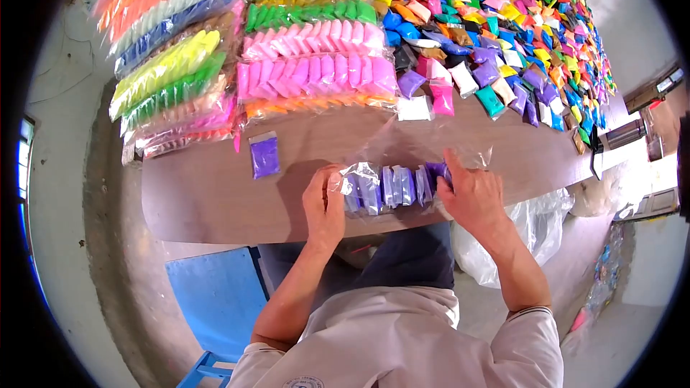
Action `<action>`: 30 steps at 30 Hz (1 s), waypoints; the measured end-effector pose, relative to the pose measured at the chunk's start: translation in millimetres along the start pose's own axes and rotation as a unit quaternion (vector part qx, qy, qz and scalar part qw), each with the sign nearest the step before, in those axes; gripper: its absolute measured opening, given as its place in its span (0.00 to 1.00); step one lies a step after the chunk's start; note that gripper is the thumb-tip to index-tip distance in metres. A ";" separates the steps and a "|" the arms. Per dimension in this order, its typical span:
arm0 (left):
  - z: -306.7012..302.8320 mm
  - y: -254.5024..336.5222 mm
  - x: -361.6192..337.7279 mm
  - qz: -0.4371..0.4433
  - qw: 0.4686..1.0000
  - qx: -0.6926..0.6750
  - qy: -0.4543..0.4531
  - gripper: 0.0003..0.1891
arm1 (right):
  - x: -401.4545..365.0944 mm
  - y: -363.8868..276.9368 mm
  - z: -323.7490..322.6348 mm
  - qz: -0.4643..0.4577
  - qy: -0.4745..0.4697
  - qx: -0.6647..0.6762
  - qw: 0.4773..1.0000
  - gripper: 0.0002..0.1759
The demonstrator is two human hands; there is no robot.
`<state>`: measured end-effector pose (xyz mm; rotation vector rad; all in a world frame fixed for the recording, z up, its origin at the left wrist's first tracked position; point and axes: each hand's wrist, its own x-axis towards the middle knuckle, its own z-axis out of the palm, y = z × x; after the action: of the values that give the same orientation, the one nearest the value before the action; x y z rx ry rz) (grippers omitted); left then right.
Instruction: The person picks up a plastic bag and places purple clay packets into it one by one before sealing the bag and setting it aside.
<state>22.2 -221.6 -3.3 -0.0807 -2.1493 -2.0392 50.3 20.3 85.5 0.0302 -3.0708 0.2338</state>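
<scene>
A clear plastic bag (392, 145) lies near the table's front edge with a row of small purple packets (397, 185) standing side by side in it. My left hand (323, 205) is closed on the bag's left side, its fingers curled at the crinkled film. At the right end of the row, my right hand (476, 194) has thumb and index finger around a purple packet (436, 171). A single purple packet (265, 156) lies flat on the table, to the left of my left hand.
Bagged rows of pink packets (316, 77) and yellow packets (169, 65) are stacked at the back left. A large heap of loose multicoloured packets (503, 21) covers the back right of the table (208, 201). A blue chair (215, 302) stands below left; clear plastic sheeting (535, 233) hangs at right.
</scene>
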 end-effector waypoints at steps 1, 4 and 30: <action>0.0 0.4 0.2 0.002 1.000 0.004 -0.002 0.12 | -0.1 -1.0 0.2 0.000 -0.006 0.009 1.000 0.28; -0.3 1.6 -0.3 0.000 1.000 -0.001 -0.006 0.12 | -3.0 -1.1 -26.9 -0.019 -0.050 0.070 0.996 0.30; 0.7 -5.9 1.0 0.028 1.000 -0.011 -0.002 0.11 | 13.5 23.5 -18.8 -0.114 -0.154 0.095 0.977 0.42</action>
<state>20.1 -221.3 -9.0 -0.1463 -2.1026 -2.0354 37.4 46.2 101.4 0.4666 -3.2936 0.5549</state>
